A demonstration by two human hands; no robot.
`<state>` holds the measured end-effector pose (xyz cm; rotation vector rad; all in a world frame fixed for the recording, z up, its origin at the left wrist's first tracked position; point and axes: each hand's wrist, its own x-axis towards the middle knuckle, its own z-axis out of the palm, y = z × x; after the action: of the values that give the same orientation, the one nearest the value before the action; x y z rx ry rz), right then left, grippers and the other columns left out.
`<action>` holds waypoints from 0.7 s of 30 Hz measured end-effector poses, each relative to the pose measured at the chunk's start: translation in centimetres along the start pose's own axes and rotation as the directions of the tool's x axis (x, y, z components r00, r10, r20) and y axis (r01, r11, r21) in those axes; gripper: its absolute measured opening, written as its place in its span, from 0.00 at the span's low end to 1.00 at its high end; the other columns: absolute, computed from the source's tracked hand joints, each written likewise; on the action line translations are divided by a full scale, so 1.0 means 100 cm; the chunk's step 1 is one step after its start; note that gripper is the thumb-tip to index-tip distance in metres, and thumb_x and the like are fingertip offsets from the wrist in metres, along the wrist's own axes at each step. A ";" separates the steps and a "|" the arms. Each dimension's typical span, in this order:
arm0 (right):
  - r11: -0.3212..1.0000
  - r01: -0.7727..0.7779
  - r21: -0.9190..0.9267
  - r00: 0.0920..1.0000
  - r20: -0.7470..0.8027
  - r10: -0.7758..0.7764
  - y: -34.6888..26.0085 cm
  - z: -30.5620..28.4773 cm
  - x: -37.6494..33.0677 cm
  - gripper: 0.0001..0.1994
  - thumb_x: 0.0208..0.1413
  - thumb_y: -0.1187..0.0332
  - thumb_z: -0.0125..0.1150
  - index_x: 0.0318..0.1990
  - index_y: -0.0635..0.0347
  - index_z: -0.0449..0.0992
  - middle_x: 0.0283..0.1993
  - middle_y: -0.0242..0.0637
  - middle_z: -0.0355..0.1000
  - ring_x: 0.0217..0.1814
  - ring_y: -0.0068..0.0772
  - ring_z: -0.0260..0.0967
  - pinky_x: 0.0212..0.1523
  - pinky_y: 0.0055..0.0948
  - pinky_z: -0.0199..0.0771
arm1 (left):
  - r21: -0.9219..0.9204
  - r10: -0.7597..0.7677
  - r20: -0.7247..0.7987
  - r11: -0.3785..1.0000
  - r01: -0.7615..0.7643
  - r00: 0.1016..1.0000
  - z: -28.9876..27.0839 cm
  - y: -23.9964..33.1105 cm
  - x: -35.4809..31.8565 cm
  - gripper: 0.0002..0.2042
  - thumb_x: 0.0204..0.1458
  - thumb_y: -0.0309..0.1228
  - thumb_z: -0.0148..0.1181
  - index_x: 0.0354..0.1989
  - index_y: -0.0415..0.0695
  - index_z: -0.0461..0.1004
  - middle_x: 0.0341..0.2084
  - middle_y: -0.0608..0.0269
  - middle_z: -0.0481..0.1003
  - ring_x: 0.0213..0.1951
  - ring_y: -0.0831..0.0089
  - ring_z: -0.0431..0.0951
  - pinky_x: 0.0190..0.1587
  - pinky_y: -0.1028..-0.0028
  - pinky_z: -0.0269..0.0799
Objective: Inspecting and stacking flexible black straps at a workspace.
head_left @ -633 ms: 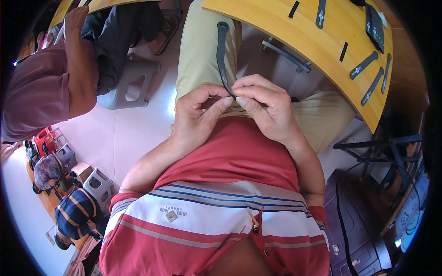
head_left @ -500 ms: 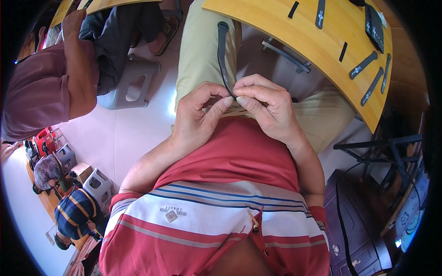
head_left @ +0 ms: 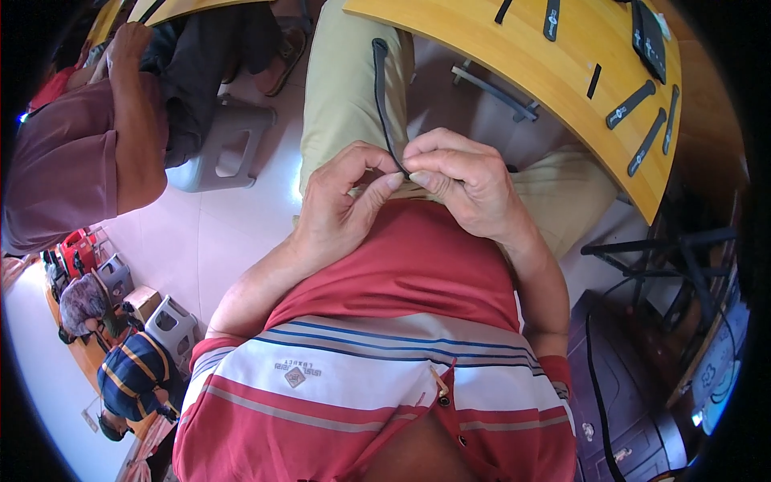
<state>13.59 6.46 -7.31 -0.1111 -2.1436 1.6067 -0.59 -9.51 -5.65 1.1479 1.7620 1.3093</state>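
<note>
Small diamond-shaped white label [head_left: 295, 375] on striped shirt chest; brown cardboard box [head_left: 143, 303] on floor, lower left.

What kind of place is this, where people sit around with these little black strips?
Probably a small assembly workshop. Both hands, left hand and right hand, work a thin black strap over the lap; more black strap pieces lie on a curved wooden table; other people sit at plastic stools nearby.

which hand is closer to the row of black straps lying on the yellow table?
Right. The right hand sits just below and left of the table edge, toward the black straps. The left hand lies further left, beyond the thin black strap both hands pinch.
</note>
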 end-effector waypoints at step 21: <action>0.992 0.084 -0.096 0.996 -0.008 -0.085 0.006 0.005 -0.004 0.06 0.56 0.82 0.60 0.41 0.68 0.75 0.42 0.45 0.75 0.39 0.43 0.76 0.39 0.32 0.76 | 0.043 0.004 0.011 0.999 -0.005 1.000 0.003 0.001 0.000 0.06 0.56 0.21 0.63 0.40 0.38 0.73 0.33 0.57 0.75 0.34 0.69 0.78 0.38 0.74 0.73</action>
<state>13.63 6.06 -8.10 -0.0588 -2.1863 1.4534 -0.28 -9.38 -5.68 1.1808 1.7885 1.2717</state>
